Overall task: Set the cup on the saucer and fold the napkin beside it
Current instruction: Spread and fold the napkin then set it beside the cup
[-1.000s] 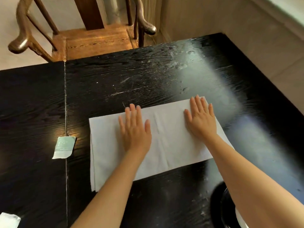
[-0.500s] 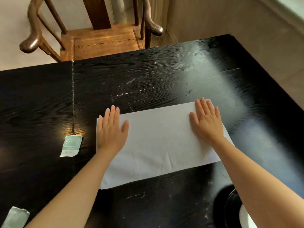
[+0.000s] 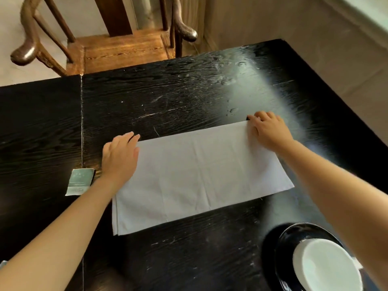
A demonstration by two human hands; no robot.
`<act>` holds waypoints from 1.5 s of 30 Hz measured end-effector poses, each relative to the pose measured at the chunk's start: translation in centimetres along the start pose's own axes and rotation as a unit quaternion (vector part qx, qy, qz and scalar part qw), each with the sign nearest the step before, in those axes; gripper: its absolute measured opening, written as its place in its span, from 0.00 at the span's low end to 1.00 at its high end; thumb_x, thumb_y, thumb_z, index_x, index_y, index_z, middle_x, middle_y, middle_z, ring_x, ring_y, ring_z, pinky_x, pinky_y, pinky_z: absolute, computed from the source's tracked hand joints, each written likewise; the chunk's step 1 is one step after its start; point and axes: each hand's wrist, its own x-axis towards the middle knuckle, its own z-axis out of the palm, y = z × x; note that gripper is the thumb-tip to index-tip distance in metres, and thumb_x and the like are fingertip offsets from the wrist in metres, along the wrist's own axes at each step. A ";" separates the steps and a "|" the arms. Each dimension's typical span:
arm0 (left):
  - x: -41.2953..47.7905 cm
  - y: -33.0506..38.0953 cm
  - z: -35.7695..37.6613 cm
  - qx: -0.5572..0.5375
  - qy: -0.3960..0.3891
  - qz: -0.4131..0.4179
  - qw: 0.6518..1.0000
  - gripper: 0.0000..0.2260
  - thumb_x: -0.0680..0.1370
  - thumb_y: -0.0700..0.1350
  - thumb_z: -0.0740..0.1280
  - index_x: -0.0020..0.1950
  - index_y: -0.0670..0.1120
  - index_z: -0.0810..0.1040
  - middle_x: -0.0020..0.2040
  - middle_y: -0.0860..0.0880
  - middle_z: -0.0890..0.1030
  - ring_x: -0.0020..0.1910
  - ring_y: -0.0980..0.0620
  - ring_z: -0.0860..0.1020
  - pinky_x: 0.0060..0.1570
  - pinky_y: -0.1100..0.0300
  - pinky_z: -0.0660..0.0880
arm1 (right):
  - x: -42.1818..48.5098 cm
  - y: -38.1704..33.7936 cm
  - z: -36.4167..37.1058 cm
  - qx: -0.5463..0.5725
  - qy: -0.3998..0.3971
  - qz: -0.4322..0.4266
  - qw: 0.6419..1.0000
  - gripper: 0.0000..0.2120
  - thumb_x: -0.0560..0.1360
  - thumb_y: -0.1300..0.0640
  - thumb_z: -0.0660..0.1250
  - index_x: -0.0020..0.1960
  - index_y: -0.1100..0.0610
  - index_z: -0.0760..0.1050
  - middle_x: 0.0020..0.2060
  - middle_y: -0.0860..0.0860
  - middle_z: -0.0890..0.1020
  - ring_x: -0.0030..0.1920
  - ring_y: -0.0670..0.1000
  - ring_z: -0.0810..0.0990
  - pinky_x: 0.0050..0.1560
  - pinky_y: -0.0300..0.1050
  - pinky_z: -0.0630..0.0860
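A white napkin (image 3: 199, 175) lies on the black table (image 3: 168, 97), folded into a long rectangle. My left hand (image 3: 120, 156) covers its far left corner, with the thumb on the cloth and the fingers curled over the far edge. My right hand (image 3: 268, 131) grips the far right corner, fingers bent over the edge. A white cup (image 3: 325, 267) stands on a black saucer (image 3: 294, 232) at the near right, partly behind my right forearm and cut off by the frame.
A small pale green packet (image 3: 79, 181) lies left of the napkin, by the table seam. Beyond the far edge stands a wooden armchair (image 3: 123, 49). The table's right edge runs along a beige wall (image 3: 315, 49).
Both hands slid outward and forward, from lying flat on the napkin to its two far corners. The view has dropped, so the cup and saucer now show.
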 end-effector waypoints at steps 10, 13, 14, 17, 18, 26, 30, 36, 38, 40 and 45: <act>2.0 -2.5 -7.5 -0.015 -0.167 0.004 0.986 0.06 0.77 0.47 0.65 0.51 0.51 0.80 0.46 0.51 0.80 0.42 0.55 0.76 0.43 0.56 0.73 | 2.1 -1.1 -3.9 0.085 0.019 0.034 0.996 0.10 0.71 0.67 0.63 0.47 0.60 0.81 0.51 0.60 0.78 0.52 0.63 0.77 0.47 0.50 0.73; -0.8 -2.4 -9.0 -0.045 -0.081 -0.002 0.996 0.03 0.76 0.47 0.67 0.46 0.51 0.81 0.37 0.56 0.78 0.35 0.60 0.73 0.40 0.57 0.72 | 0.3 0.2 -5.1 0.198 0.053 0.072 0.976 0.08 0.69 0.67 0.65 0.43 0.61 0.82 0.42 0.59 0.83 0.45 0.55 0.82 0.44 0.45 0.75; -2.2 -2.2 -9.5 -0.064 -0.052 -0.005 0.997 0.03 0.75 0.46 0.68 0.46 0.50 0.82 0.34 0.59 0.76 0.33 0.61 0.72 0.41 0.56 0.71 | -0.8 0.6 -5.4 0.228 0.057 0.084 0.968 0.07 0.69 0.67 0.66 0.42 0.62 0.82 0.36 0.57 0.83 0.38 0.44 0.82 0.41 0.39 0.75; -7.0 -1.2 -10.4 -0.136 -0.032 -0.017 0.990 0.04 0.75 0.43 0.68 0.47 0.48 0.83 0.34 0.56 0.80 0.34 0.59 0.79 0.42 0.57 0.74 | -4.7 1.4 -5.8 0.258 0.052 0.087 0.961 0.05 0.68 0.69 0.67 0.39 0.62 0.81 0.27 0.54 0.80 0.26 0.34 0.76 0.32 0.25 0.68; -8.7 -0.9 -10.2 -0.149 -0.032 -0.021 0.988 0.05 0.74 0.42 0.69 0.48 0.48 0.83 0.37 0.53 0.83 0.37 0.56 0.81 0.43 0.57 0.76 | -6.1 1.6 -5.6 0.252 0.043 0.082 0.963 0.06 0.68 0.69 0.67 0.39 0.62 0.81 0.29 0.55 0.81 0.26 0.38 0.77 0.33 0.26 0.68; -17.1 -0.5 -5.7 -0.139 0.028 0.039 0.989 0.12 0.66 0.29 0.74 0.48 0.38 0.84 0.46 0.43 0.85 0.46 0.48 0.83 0.58 0.77 0.64 | -13.1 2.8 -2.3 0.164 0.006 -0.008 0.986 0.02 0.70 0.63 0.69 0.41 0.58 0.80 0.39 0.55 0.82 0.40 0.58 0.81 0.40 0.49 0.75; -18.6 -0.3 -4.0 -0.154 0.016 0.008 0.988 0.13 0.67 0.30 0.73 0.51 0.38 0.83 0.50 0.43 0.85 0.50 0.51 0.80 0.59 0.81 0.61 | -14.3 2.8 -1.8 0.119 -0.014 -0.046 0.992 0.03 0.72 0.62 0.67 0.41 0.60 0.79 0.40 0.55 0.81 0.41 0.59 0.80 0.38 0.50 0.75; -19.3 -0.3 -3.2 -0.118 0.008 0.023 0.993 0.14 0.67 0.30 0.74 0.52 0.38 0.83 0.51 0.43 0.85 0.49 0.44 0.83 0.56 0.55 0.71 | -14.8 2.7 -1.8 0.092 -0.013 -0.073 0.993 0.04 0.72 0.63 0.66 0.40 0.61 0.78 0.40 0.55 0.80 0.39 0.60 0.80 0.36 0.46 0.70; -19.5 -0.3 -3.0 -0.114 0.010 0.021 0.993 0.14 0.68 0.30 0.73 0.52 0.38 0.83 0.51 0.42 0.84 0.50 0.44 0.83 0.56 0.55 0.70 | -15.1 2.7 -1.9 0.096 -0.012 -0.079 0.992 0.03 0.72 0.64 0.66 0.39 0.61 0.78 0.40 0.55 0.80 0.39 0.60 0.80 0.35 0.46 0.70; -19.7 -0.2 -2.8 -0.102 0.009 0.022 0.995 0.14 0.68 0.31 0.73 0.52 0.38 0.83 0.52 0.43 0.84 0.50 0.44 0.83 0.56 0.54 0.71 | -15.3 2.7 -1.9 0.100 -0.017 -0.083 0.991 0.03 0.71 0.65 0.67 0.39 0.60 0.78 0.41 0.55 0.80 0.40 0.59 0.80 0.36 0.48 0.74; -20.1 -0.2 -2.4 -0.086 0.022 0.032 0.996 0.14 0.68 0.32 0.74 0.52 0.39 0.83 0.51 0.44 0.85 0.50 0.45 0.84 0.55 0.59 0.71 | -15.3 2.6 -1.8 0.101 -0.019 -0.089 0.991 0.02 0.70 0.66 0.67 0.40 0.61 0.78 0.43 0.56 0.80 0.41 0.60 0.79 0.36 0.51 0.77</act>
